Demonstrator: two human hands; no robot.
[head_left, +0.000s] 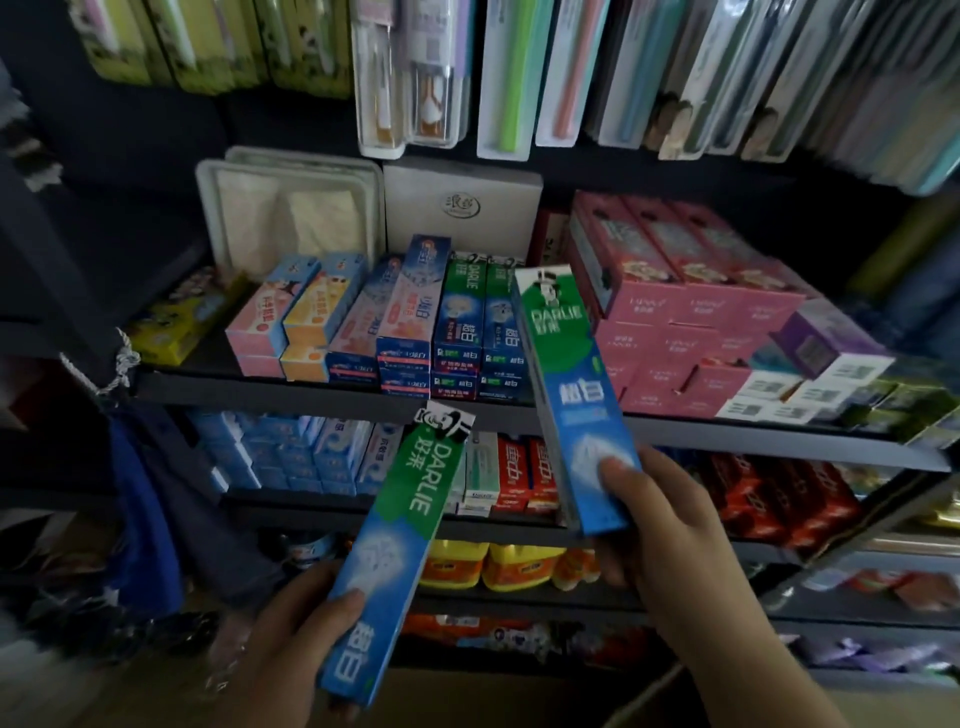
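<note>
Middle shelf (311, 395): toothpaste cartons packed in rows, a Darlie stack (478, 322) at centre, pink cartons (675, 312) just to its right.

My left hand (306, 639) grips the left box (400, 519) at its lower end, thumb on the face. Its long axis runs lower left to upper right, and the logo end overlaps the shelf's front edge.

My right hand (670, 525) pinches the right box (566, 384) by its bottom. It stands nearly upright, top leaning slightly left, in front of the seam between the Darlie stack and the pink cartons.

The two boxes are apart, with open air between them.
</note>
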